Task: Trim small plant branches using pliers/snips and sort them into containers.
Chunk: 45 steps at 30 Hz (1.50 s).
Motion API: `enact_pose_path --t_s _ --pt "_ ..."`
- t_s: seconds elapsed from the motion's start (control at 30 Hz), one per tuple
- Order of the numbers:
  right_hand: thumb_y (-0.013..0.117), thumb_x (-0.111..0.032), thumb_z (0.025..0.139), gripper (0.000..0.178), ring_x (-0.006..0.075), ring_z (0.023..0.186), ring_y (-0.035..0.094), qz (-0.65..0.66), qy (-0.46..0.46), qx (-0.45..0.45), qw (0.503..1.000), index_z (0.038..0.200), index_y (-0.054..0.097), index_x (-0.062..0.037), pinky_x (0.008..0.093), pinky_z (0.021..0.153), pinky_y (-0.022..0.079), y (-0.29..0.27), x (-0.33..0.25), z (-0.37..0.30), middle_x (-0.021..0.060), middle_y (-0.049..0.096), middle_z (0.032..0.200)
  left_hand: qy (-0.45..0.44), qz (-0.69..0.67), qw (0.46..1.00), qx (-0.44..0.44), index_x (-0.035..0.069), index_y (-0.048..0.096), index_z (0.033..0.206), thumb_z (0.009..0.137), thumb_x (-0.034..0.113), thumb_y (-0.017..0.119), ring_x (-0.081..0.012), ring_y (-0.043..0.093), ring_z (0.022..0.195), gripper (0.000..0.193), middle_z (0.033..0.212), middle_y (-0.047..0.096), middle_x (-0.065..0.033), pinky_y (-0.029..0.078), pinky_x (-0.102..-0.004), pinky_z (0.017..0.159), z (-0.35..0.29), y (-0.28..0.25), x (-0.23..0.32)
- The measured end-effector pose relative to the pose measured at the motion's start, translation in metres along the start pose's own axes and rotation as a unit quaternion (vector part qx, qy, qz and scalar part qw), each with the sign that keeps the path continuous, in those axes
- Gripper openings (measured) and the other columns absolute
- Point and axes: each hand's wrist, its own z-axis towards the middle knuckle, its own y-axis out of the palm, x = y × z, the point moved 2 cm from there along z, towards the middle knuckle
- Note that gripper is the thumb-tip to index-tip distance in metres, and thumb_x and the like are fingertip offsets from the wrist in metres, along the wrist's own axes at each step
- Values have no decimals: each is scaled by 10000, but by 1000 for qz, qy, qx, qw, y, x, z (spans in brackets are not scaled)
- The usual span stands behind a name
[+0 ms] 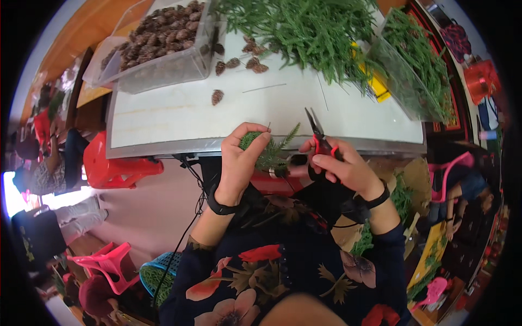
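Note:
My left hand (237, 158), just over the near edge of the white table (179, 117), pinches a green artificial pine sprig (284, 143) between thumb and fingers. Its needles fan out to the right of the thumb. In my right hand (350, 167) is a pair of needle-nose pliers (317, 129) with red and black handles, the jaws pointing away from me and slightly parted. The jaws are apart from the sprig. Beyond my hands lie a single pine cone (217, 97), a thin wire (264, 87) and several more cones (260, 68).
A clear bin (168, 75) full of pine cones stands at the far left. Green sprigs (310, 35) are heaped at the back, beside a yellow packet (378, 87) and a clear box (399, 98) of sprigs. A red stool (103, 165) and people are at left.

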Motion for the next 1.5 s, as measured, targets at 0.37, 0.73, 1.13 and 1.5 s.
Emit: enact_pose_path --t_s 0.37,0.73,1.13,1.5 --pt "571 -170 957 186 64 632 497 -166 -125 110 972 1008 643 -6 218 595 404 8 8 1 -29 542 708 83 -6 996 -13 17 672 959 874 15 662 -24 533 729 86 860 650 17 420 -182 661 -5 5 28" --pt "611 -215 901 208 328 654 616 -381 -168 168 894 939 625 -11 394 617 463 19 -16 25 154 625 701 251 282 923 76 -10 654 925 838 3 678 -75 529 718 91 775 578 -11 433 -221 657 -6 3 31" --pt "613 -279 895 264 405 681 619 -458 -169 152 860 850 600 -18 475 625 478 43 -6 38 181 636 701 363 411 818 174 37 670 907 799 9 708 -235 593 626 118 796 594 -90 465 -302 557 -16 -3 27" --pt "610 -325 913 308 386 614 620 -496 -150 147 842 827 607 -29 460 579 482 46 -1 45 156 620 621 411 551 697 206 74 684 907 778 53 741 -210 592 602 143 818 590 -50 457 -309 515 -14 -7 20"
